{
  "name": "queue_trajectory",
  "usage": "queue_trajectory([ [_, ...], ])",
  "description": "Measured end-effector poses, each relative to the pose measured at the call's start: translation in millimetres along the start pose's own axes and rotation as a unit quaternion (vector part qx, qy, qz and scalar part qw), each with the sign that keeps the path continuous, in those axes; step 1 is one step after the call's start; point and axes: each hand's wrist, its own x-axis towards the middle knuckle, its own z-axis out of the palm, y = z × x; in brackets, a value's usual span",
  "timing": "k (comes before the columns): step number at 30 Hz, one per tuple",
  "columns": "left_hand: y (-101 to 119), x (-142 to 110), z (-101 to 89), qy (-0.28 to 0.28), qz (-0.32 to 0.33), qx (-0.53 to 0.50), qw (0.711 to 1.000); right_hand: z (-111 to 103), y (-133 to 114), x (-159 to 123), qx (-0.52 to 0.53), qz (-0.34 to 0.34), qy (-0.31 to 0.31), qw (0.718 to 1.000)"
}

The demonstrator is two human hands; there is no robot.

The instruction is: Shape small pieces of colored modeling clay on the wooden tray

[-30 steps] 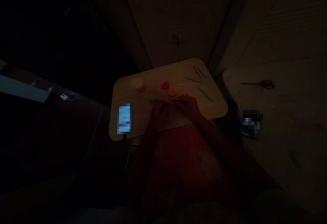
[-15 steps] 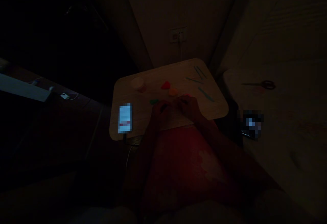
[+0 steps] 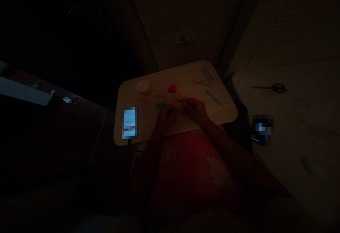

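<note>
In the dim light both hands work close together over the near part of a small wooden table (image 3: 148, 126). My left hand (image 3: 165, 119) is closed, thumb and fingers curled toward each other; what they hold is too dark to make out. Facing it, my right hand (image 3: 197, 112) is bent in a pinch, its index finger reaching left by an orange lump (image 3: 180, 95) that looks like modelling clay. A red lump (image 3: 172, 89) lies behind. The green lump (image 3: 160, 105) is just beyond my left hand. Partly hidden behind my right knuckles is a pink piece (image 3: 195, 98).
A lidded tub (image 3: 143, 87) stands at the table's back left, a lit phone (image 3: 129, 123) at the front left. Several thin blue-green sticks (image 3: 208, 75) and a flat blue-green tool (image 3: 214, 97) lie at right. Scissors (image 3: 277, 88) rest on the pale surface beyond.
My right index finger has stretched out to the left, toward the orange lump. My left hand has barely shifted. The lumps and tools stay where they were.
</note>
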Motion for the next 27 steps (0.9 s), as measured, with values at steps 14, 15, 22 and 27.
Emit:
queue_trajectory([
  [14, -0.2, -0.6, -4.0, -0.028, 0.009, -0.036, 0.999, 0.5, 6.8, 3.1, 0.055, -0.043, -0.019, 0.997],
  [15, -1.7, -0.3, -4.6, -0.024, 0.012, -0.039, 0.999, 0.9, 8.4, 3.1, 0.058, -0.043, -0.034, 0.997],
  [22, -6.2, -0.4, -12.0, 0.000, 0.026, -0.109, 0.994, -0.6, 6.3, 5.5, -0.050, -0.076, -0.023, 0.996],
  [27, -4.3, -10.2, -10.8, 0.057, -0.050, -0.121, 0.990, -1.5, 0.5, 4.7, -0.066, -0.055, -0.036, 0.996],
])
